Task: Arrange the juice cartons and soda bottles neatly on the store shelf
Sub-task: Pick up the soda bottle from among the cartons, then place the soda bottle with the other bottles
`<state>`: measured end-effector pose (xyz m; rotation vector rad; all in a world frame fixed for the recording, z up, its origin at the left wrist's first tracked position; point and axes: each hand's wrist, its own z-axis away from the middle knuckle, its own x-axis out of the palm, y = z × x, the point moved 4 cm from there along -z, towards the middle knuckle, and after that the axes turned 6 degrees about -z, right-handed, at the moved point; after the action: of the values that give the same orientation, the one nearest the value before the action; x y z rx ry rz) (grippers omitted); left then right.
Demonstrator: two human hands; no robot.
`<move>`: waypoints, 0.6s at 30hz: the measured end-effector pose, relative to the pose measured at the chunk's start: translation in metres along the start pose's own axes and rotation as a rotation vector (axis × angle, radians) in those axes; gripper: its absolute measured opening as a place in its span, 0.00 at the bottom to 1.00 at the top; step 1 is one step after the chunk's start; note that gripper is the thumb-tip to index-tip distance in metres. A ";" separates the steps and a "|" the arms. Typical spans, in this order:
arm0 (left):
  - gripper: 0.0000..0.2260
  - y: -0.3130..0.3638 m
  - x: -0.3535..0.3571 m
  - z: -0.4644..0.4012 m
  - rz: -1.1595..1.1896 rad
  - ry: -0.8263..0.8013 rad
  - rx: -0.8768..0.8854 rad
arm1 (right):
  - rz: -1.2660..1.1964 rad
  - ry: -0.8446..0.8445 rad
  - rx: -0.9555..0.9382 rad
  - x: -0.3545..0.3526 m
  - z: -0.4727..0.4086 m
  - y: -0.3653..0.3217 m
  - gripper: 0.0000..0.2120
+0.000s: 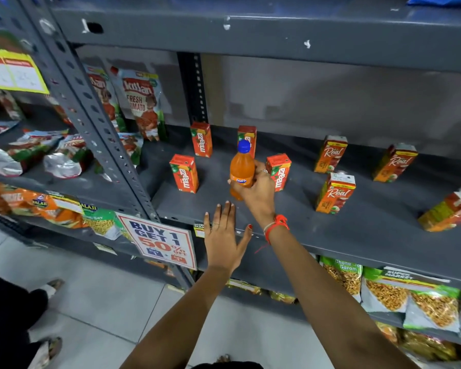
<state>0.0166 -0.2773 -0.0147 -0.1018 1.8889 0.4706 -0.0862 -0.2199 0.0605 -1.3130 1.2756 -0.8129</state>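
Observation:
My right hand (258, 191) grips an orange Fanta bottle (240, 169) with a blue cap, held upright at the middle of the grey shelf (290, 230). My left hand (224, 235) hovers open at the shelf's front edge, fingers spread, holding nothing. Several orange Maaza cartons stand around the bottle: one front left (184, 173), one back left (201, 139), one behind the bottle (248, 135), one at its right (279, 171). Real juice cartons stand further right (335, 193), (330, 154), (395, 162). Another Real carton lies tipped at the far right (450, 211).
Tomato ketchup pouches (141, 102) stand at the shelf's back left beside a perforated upright post (101, 134). A "Buy 1 Get 1" sign (161, 242) hangs off the front edge. Snack bags (410, 299) fill the lower shelf. Another person's feet (48, 347) are at the lower left.

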 end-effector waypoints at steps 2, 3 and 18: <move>0.33 0.000 -0.001 0.001 -0.015 0.010 -0.004 | -0.008 0.026 0.001 -0.008 0.004 0.004 0.28; 0.33 0.001 -0.001 0.001 -0.022 0.011 -0.003 | -0.011 0.043 0.005 -0.016 0.009 0.004 0.27; 0.30 0.105 0.009 0.028 -0.044 -0.049 0.122 | 0.013 0.461 0.056 -0.210 0.086 0.021 0.28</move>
<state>0.0071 -0.1694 -0.0021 -0.0504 1.8587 0.3251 -0.0487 0.0052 0.0666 -1.1043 1.6026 -1.1788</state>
